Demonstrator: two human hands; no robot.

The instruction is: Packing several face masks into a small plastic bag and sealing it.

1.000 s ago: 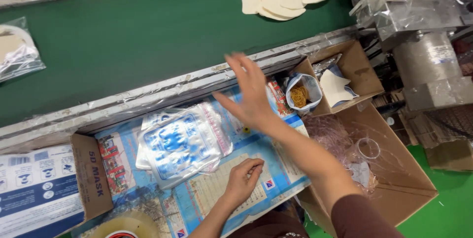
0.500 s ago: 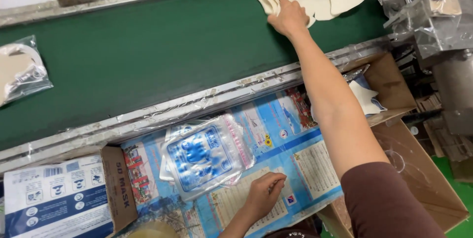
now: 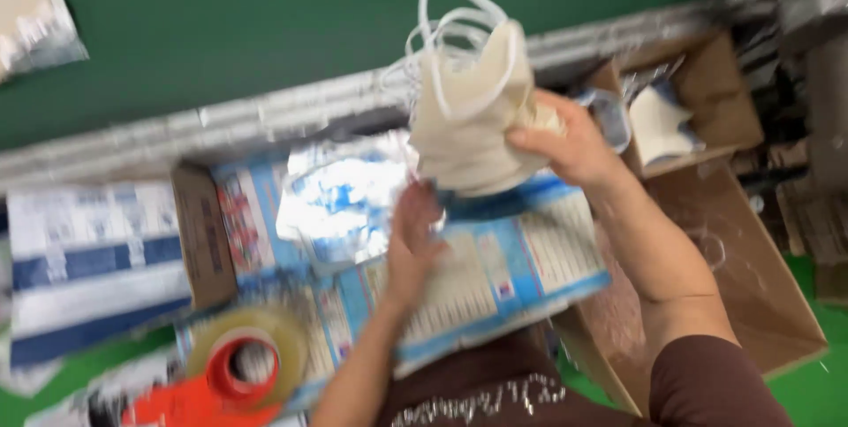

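My right hand [image 3: 570,146] grips a stack of cream face masks [image 3: 464,122] with white ear loops, held above the blue-and-white printed sheets [image 3: 495,281] on my work surface. My left hand [image 3: 413,237] is raised under the masks, fingers up, touching or nearly touching their lower edge. A clear plastic bag with blue print [image 3: 340,193] lies just left of the left hand. The view is blurred by motion.
A green conveyor belt [image 3: 265,30] runs across the top, edged by a metal rail [image 3: 265,113]. A bagged item [image 3: 35,21] rides at its left. A tape dispenser with red core [image 3: 243,361] sits bottom left. Open cardboard boxes [image 3: 707,241] stand at right, a printed carton [image 3: 88,259] at left.
My right hand pulled back from the far side of the belt with a stack of masks in it. My left hand lifted off the printed sheet toward the masks.
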